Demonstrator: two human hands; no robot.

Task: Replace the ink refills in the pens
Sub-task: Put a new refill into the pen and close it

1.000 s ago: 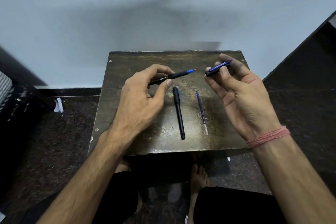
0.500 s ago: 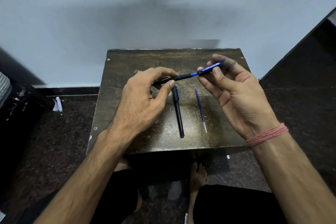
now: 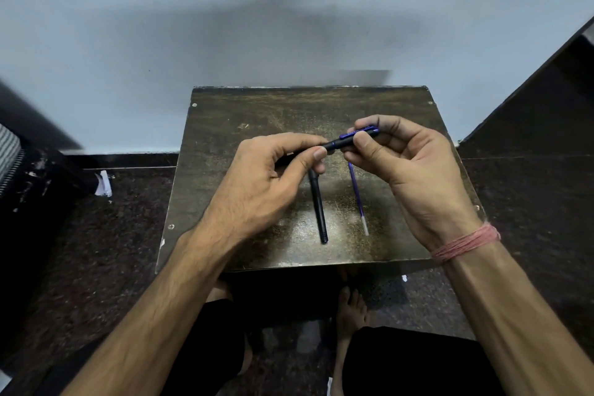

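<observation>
Above the small dark wooden table (image 3: 244, 106), both hands hold one black pen with a blue cap (image 3: 350, 137). My left hand (image 3: 266, 183) pinches the black barrel; most of the barrel is hidden behind its fingers. My right hand (image 3: 408, 167) grips the blue cap end between thumb and fingers, and the cap sits over the pen's tip. Below the hands, a second black pen (image 3: 319, 207) lies on the table pointing toward me. A loose blue ink refill (image 3: 357, 198) lies to its right, roughly parallel.
The table stands against a pale wall. Dark speckled floor surrounds it, with scraps of white paper (image 3: 103, 184) at the left. A dark slanted ledge (image 3: 546, 90) rises at the right. My feet and knees are just under the table's near edge.
My right hand moved left and brought the blue cap onto the pen's blue tip; cap and barrel were apart a second ago and are now joined. The pen and refill on the table stayed put.
</observation>
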